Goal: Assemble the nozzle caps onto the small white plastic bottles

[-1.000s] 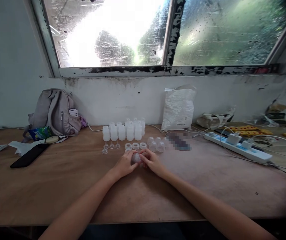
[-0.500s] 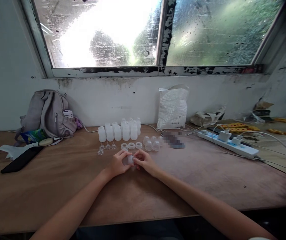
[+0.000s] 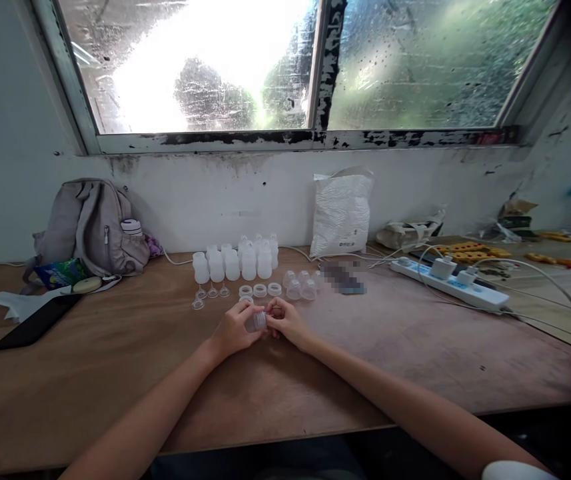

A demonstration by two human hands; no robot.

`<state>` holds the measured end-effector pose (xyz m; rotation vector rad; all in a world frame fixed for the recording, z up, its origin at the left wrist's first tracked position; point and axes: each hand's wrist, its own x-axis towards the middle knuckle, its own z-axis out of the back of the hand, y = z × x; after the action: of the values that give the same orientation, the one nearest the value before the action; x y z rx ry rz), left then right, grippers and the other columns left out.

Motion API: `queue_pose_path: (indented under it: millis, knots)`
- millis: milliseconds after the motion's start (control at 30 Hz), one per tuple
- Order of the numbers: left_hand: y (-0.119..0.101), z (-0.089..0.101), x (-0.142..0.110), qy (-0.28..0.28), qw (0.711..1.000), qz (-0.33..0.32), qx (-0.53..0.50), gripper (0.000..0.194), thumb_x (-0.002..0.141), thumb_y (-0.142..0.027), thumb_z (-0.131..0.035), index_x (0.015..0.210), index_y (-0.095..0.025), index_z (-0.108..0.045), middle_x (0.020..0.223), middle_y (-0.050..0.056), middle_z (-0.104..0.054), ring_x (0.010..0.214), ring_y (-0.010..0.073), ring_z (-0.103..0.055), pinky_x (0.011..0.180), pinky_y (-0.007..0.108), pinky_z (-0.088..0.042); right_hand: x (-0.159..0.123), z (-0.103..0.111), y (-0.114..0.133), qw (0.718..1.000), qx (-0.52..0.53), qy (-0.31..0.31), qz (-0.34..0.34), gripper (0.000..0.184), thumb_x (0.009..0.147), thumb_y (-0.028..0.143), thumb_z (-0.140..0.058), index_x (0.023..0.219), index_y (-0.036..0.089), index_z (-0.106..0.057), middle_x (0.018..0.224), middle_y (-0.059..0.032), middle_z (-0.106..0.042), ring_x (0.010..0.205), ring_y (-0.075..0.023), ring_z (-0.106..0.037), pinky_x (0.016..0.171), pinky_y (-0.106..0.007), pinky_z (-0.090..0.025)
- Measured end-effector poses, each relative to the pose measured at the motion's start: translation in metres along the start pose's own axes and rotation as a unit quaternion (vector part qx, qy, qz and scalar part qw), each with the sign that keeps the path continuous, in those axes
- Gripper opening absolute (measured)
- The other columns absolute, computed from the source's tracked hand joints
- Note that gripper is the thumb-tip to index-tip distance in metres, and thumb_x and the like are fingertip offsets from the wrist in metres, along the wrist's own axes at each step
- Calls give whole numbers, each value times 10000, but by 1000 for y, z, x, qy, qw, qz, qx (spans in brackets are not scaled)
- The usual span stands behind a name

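My left hand point(image 3: 236, 329) is closed round a ribbed, translucent plastic bottle part point(image 3: 259, 321); the fingers cover much of it. At its right end the fingertips of my right hand point(image 3: 286, 324) are pinched together, and what they grip is too small to make out. Just beyond the hands lie several white screw rings point(image 3: 260, 291). Left of those, several clear bottle nipples point(image 3: 198, 303) stand on the table. Behind, frosted baby bottles point(image 3: 232, 265) are lined up in rows, some at the back topped with nipples. Clear domed caps point(image 3: 308, 289) are grouped to the right.
A white plastic bag point(image 3: 342, 213) leans against the wall. On the right, a power strip point(image 3: 450, 285) with plugs and cables crosses the table point(image 3: 390, 360). To the left are a grey backpack point(image 3: 92, 227) and a black phone-like slab point(image 3: 38, 321).
The view has shifted slightly to the right. My hands stay together round the ribbed part; a clear bit seen below the right fingers before is no longer visible.
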<state>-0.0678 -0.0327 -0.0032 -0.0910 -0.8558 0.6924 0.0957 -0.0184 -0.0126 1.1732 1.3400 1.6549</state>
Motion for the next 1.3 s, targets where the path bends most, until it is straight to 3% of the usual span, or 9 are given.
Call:
queue_pose_path:
  millis: [567, 1000, 1067, 1167, 1300]
  knots:
    - [3, -1, -1, 12, 1000, 8, -20, 344, 666, -264, -633, 994, -188, -561, 896, 50, -559, 848, 165, -550, 781, 288, -465, -3, 4, 6, 998, 32, 41, -26, 238, 631, 302, -618, 748, 159, -468, 462, 66, -540, 355, -74, -497, 350, -162, -381]
    - [0, -3, 0, 16, 1000, 10, 1, 345, 679, -261, -623, 1011, -193, -559, 917, 59, -566, 880, 179, -542, 800, 307, -459, 0, 2, 3, 999, 13, 18, -25, 241, 644, 284, -606, 741, 187, -407, 404, 107, -490, 310, -64, -465, 315, -141, -362]
    - [0, -5, 2, -2, 999, 32, -17, 342, 668, -270, -635, 995, -196, -568, 912, 57, -576, 870, 180, -553, 793, 312, -463, 0, 2, 4, 999, 28, 4, -28, 250, 637, 296, -618, 749, 185, -424, 407, 104, -492, 310, -67, -466, 314, -146, -362]
    - [0, -10, 5, -34, 988, 116, -94, 405, 650, -279, -656, 1024, -188, -532, 912, 54, -600, 813, 170, -582, 762, 316, -481, 0, 5, 5, 996, 79, -8, -39, 273, 631, 321, -639, 781, 173, -466, 467, 76, -527, 349, -73, -492, 347, -171, -400]
    - [3, -12, 9, -28, 941, 220, -256, 387, 714, -335, -591, 1033, -162, -455, 818, 33, -621, 747, 147, -601, 704, 286, -496, 0, 8, 10, 991, 129, 2, -46, 307, 637, 327, -655, 851, 161, -508, 601, 30, -578, 439, -82, -538, 427, -209, -454]
